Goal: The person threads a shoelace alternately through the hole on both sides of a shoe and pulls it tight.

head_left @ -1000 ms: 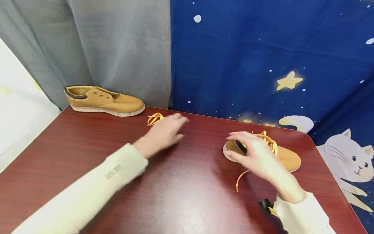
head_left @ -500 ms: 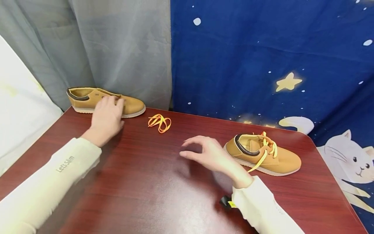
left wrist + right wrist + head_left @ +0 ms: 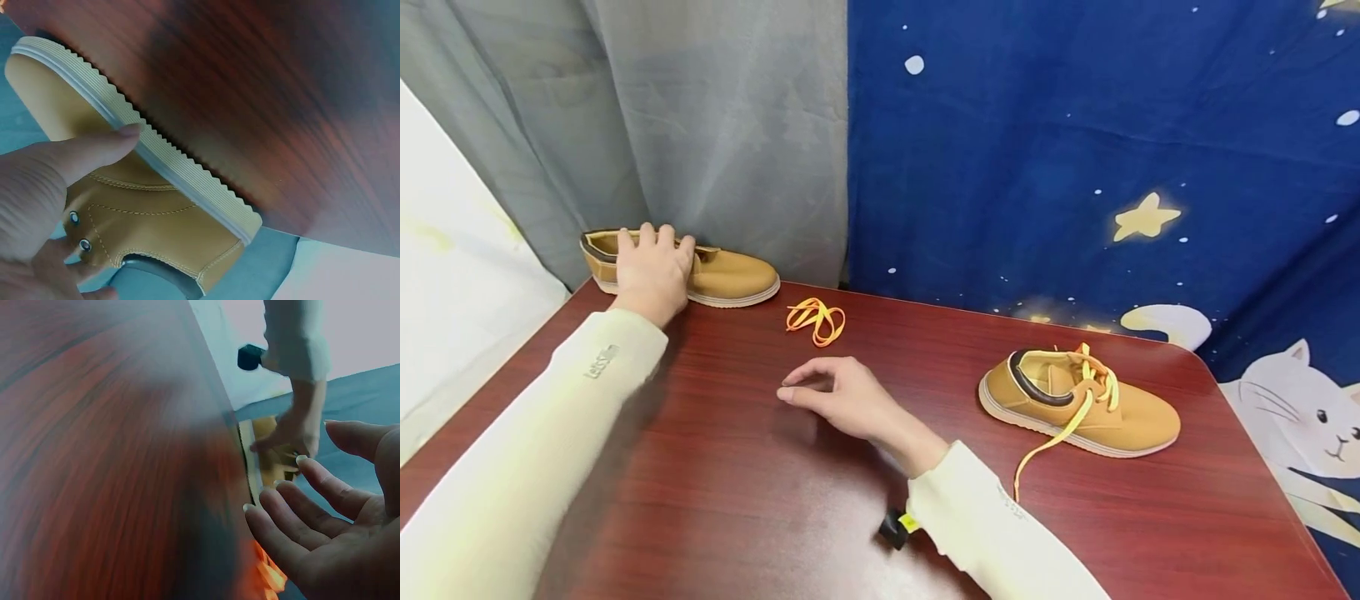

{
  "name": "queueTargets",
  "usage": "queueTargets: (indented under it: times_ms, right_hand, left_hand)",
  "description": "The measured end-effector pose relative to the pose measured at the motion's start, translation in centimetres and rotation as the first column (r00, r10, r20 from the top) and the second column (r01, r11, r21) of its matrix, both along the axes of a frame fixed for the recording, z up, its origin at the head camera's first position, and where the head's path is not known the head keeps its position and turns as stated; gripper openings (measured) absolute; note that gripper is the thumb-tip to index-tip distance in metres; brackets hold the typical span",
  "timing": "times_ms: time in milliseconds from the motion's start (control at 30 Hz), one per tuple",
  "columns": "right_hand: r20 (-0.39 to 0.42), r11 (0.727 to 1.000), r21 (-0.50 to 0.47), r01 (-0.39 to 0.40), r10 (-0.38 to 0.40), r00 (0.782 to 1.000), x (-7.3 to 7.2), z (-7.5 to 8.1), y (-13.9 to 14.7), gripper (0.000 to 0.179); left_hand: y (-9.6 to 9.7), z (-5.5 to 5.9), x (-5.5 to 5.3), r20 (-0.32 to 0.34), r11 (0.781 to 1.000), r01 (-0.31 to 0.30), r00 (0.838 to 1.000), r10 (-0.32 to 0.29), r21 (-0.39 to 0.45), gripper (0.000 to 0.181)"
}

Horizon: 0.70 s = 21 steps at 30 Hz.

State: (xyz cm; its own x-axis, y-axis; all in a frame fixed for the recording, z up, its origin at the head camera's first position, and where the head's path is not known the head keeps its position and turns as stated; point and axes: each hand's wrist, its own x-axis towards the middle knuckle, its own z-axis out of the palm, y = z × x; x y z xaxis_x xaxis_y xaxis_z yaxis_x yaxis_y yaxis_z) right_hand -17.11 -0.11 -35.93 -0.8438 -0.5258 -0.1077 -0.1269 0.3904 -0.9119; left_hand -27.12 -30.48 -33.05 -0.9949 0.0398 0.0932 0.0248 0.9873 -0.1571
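A tan shoe [image 3: 733, 275] without laces stands at the far left edge of the table. My left hand [image 3: 651, 271] grips it across the middle. In the left wrist view my thumb [image 3: 94, 153] lies along the near side of the shoe [image 3: 162, 219] down to the ribbed sole, and the other fingers reach over the top by the eyelets. My right hand [image 3: 850, 400] hovers over the middle of the table with loosely bent fingers and nothing in them. Just beyond it lies a loose yellow-orange shoelace [image 3: 817, 320].
A second tan shoe [image 3: 1138, 417] sits at the right, threaded with a yellow lace [image 3: 1037, 450] whose end trails onto the table [image 3: 737, 517]. Grey and blue curtains [image 3: 1000, 150] hang behind the back edge. A black strap piece [image 3: 892, 528] shows at the right cuff.
My left hand has moved left from beside the loose lace and taken hold of the unlaced shoe. My right hand has moved left, away from the laced shoe.
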Motion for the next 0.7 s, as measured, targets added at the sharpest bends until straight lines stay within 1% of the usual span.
queueTargets:
  times_ms: [67,133,233,333,433,500,600,700]
  right_hand:
    - [0.052,0.999,-0.035,0.009,-0.008,0.999,-0.1,-0.2,-0.9,0.017]
    - [0.069,0.998,-0.060,0.017,-0.013,0.998,0.0,-0.4,-1.6,0.018]
    - [0.047,0.999,-0.049,0.005,-0.002,0.999,0.3,-0.7,-2.3,0.018]
    - [0.013,1.000,-0.021,-0.010,0.010,1.000,0.8,-1.0,-2.4,0.018]
    - [0.015,1.000,-0.016,-0.010,0.010,1.000,0.8,-1.2,-2.5,0.020]
    - [0.035,1.000,-0.025,-0.001,0.002,0.999,0.8,-1.4,-2.7,0.023]
    - [0.096,0.998,-0.056,0.020,-0.014,0.995,0.5,-1.9,-3.0,0.029]
    - [0.150,0.994,-0.098,0.041,-0.026,0.988,0.4,-2.3,-3.4,0.032]
  left_hand:
    - [0.1,-0.2,-0.6,0.021,0.999,0.004,1.000,-0.004,-0.038,0.054]
    - [0.1,-0.5,-1.0,0.032,0.997,0.013,0.999,-0.010,-0.079,0.049]
    - [0.2,-1.0,-1.3,0.033,0.991,0.022,0.999,-0.018,-0.134,0.047]
    - [0.5,-1.3,-1.7,0.032,0.986,0.029,0.999,-0.024,-0.162,0.045]
    - [0.7,-1.4,-2.2,0.040,0.986,0.038,0.999,-0.032,-0.162,0.043]
    - [0.8,-1.2,-2.5,0.051,0.987,0.051,0.998,-0.044,-0.154,0.040]
    - [0.9,-0.7,-2.8,0.093,0.986,0.081,0.993,-0.068,-0.147,0.038]
    - [0.9,-0.1,-2.6,0.136,0.984,0.120,0.985,-0.102,-0.134,0.034]
